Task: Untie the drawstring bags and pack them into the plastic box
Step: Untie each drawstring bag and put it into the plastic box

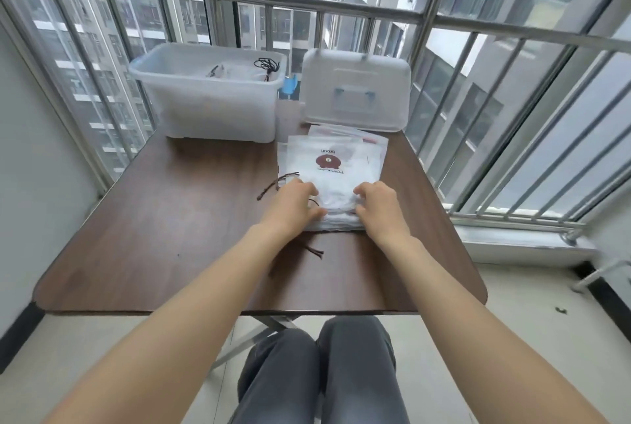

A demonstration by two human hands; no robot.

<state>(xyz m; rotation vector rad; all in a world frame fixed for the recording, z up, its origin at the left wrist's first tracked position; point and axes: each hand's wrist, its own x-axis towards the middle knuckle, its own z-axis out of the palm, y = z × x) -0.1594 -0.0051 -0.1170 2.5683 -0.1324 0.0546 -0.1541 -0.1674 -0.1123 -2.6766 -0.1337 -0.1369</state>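
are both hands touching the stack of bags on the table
Touching. The head view shows the left hand and right hand with fingers pressed onto the near edge of the stack of bags.

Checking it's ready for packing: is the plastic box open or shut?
Open. The plastic box has no cover on; dark cords lie inside. Its lid leans against the railing beside it.

Both bare forearms reach forward from the near edge, converging toward the centre. The left hand (296,202) lies palm down, fingers curled and pressing downward. The right hand (378,205) mirrors it just beside, fingers bent, thumb tucked inward.
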